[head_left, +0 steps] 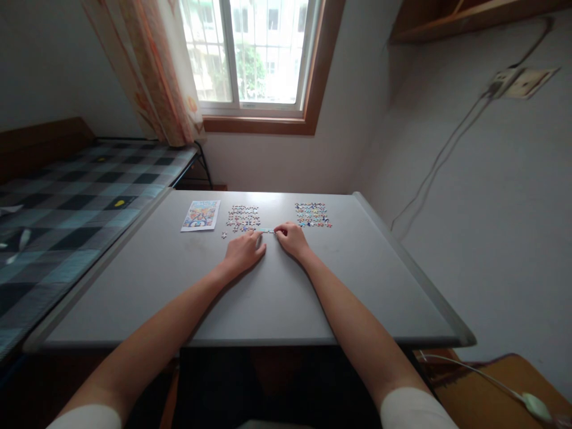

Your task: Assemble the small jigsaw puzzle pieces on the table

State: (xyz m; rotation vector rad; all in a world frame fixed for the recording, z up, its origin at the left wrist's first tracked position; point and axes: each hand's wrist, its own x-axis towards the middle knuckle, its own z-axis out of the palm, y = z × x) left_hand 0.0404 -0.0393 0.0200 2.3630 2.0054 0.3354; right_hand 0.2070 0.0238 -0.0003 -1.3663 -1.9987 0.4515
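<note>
A short light-blue strip of joined jigsaw pieces (267, 230) lies on the grey table between my hands. My left hand (245, 250) rests on the tabletop with its thumb apart, fingertips at the strip's left end. My right hand (291, 237) has its fingers pinched together at the right end, on a puzzle piece mostly hidden by them. Beyond my left hand, loose jigsaw pieces (243, 217) lie in rows, and a single piece (224, 235) sits off to their left. Another group of pieces (311, 214) is laid out past my right hand.
A printed picture card (201, 215) lies at the far left of the table (357, 286). A bed with a checked cover (111, 179) stands along the left side. Ahead are a window (263, 53) and curtain; a wall with cables (440, 158) is at right.
</note>
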